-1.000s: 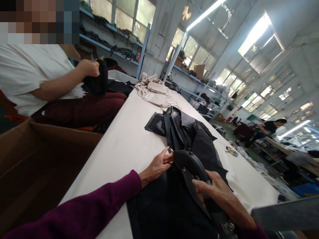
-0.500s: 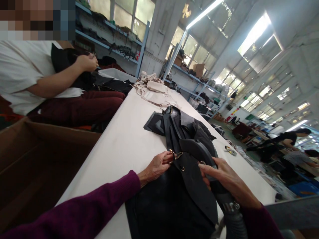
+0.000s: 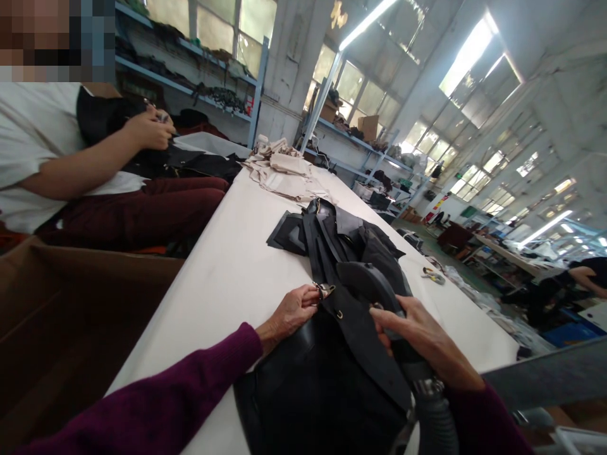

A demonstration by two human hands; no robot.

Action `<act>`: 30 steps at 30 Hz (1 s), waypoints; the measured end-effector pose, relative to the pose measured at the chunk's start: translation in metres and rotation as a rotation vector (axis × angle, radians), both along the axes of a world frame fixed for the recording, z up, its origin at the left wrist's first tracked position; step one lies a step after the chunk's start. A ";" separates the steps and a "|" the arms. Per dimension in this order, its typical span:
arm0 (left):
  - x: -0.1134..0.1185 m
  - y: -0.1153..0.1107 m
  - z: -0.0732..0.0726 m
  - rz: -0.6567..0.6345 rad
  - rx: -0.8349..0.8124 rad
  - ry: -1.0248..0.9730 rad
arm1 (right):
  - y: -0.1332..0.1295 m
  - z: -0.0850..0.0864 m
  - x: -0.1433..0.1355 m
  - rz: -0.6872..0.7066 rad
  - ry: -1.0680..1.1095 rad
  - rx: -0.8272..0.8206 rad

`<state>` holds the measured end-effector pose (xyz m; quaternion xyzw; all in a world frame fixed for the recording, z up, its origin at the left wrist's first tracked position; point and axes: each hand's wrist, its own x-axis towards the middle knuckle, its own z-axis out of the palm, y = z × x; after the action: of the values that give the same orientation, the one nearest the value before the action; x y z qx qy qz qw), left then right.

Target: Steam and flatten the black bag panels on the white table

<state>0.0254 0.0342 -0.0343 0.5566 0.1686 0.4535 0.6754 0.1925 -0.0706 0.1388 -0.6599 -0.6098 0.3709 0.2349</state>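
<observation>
A black bag (image 3: pixel 327 385) of smooth, leather-like material lies on the white table in front of me, a long dark flap or strap on top of it. With pinched fingertips, my left hand (image 3: pixel 293 311) holds a small shiny metal clasp (image 3: pixel 325 290) at the upper end of that strap. A small gold-coloured ring (image 3: pixel 339 314) shows just below. My right hand (image 3: pixel 424 335) is wrapped round a curved black hose nozzle (image 3: pixel 372 281), whose ribbed hose (image 3: pixel 434 420) runs down toward me past a metal clamp. The nozzle's tip points left, close to the clasp.
More black bag pieces and straps (image 3: pixel 374 243) lie beyond on the white table (image 3: pixel 222 265). Farther back is a heap of beige cloth (image 3: pixel 284 170). Yellow-handled snips (image 3: pixel 432 275) lie at right. A cardboard box (image 3: pixel 95 253) and a seated co-worker (image 3: pixel 99 151) are on the left.
My view has shifted slightly, so most things sit a little farther left. Both hands keep their hold. At the left, the co-worker's hands have moved slightly.
</observation>
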 end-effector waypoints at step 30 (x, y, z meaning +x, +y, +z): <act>-0.021 0.002 0.049 0.363 0.573 0.783 | -0.107 -0.033 0.031 -0.140 -0.216 -0.102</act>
<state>0.0042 0.0364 0.0144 0.8091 0.3714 0.3491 0.2926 0.2237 -0.1774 0.1056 -0.7480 -0.5643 0.3107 0.1595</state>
